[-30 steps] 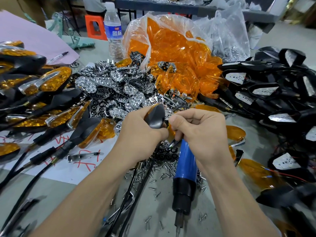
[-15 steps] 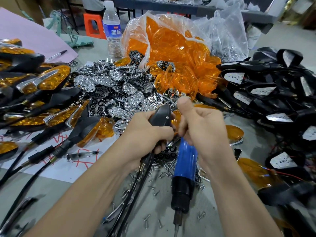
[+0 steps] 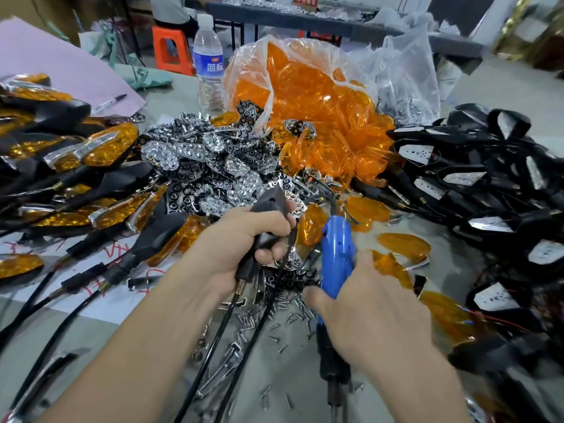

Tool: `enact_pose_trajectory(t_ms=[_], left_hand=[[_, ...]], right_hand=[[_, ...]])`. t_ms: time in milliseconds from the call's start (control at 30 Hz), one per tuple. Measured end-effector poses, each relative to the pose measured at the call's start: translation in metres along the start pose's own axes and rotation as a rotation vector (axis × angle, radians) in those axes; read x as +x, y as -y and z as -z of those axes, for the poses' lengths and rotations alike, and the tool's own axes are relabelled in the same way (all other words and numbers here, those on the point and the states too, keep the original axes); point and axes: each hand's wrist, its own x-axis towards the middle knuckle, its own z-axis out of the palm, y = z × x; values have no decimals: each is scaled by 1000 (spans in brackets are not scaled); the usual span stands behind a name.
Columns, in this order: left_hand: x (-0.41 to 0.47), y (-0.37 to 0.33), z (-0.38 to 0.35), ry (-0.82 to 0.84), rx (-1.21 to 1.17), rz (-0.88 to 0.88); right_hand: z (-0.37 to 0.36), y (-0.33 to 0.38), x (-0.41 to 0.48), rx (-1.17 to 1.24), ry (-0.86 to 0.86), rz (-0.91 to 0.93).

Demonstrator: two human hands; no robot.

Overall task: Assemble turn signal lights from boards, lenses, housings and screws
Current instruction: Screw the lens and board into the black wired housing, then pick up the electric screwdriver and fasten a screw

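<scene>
My left hand (image 3: 232,245) grips a black turn signal housing (image 3: 271,199) by its neck, its back towards me, its stem and black cable hanging down. My right hand (image 3: 366,306) is lower and to the right. Its thumb and fingers curl round the body of a blue electric screwdriver (image 3: 337,248), whose bit points up and away beside the housing. Loose screws (image 3: 274,319) lie scattered on the table under both hands. Whatever sits in the housing's front is hidden.
Chrome reflector boards (image 3: 207,160) are piled behind my hands, with a bag of orange lenses (image 3: 311,96) beyond. Black housings with boards (image 3: 476,178) fill the right side, finished lights (image 3: 91,148) the left. A water bottle (image 3: 209,65) stands at the back.
My right hand has dropped from the top of the housing down to the screwdriver's body. The left hand has kept its grip on the housing.
</scene>
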Motion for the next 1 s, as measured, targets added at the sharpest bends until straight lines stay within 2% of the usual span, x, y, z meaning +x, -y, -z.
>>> enact_pose_trajectory(t_ms=[133,233,300,400,500,600,667,767,867,1000], left_hand=[[4,-9,10,-11,18,8],[8,-9,12,-37,22,20],[9,-7,11,-23,53,29],[7,-9,17,-12,125,8],[5,-12,29,-7,152,-4],[3,-8,32,7,160,46],[3,-5,29,-3,192,91],[6,-2,21,-24,238,149],[6,-5,20,-38,316,172],[1,-2,34,-60,424,107]], right_hand=[[-3,7,5,111,58,-37],[2,1,18,301,62,-50],[3,-8,22,600,104,-127],[6,-19,25,1229,265,-247],[15,-23,26,1529,293,-253],[21,-24,25,1751,302,-128],[25,-23,26,1797,291,0],[33,-26,32,1632,256,152],[41,-24,39,1565,218,115],[41,-18,47,1753,309,111]])
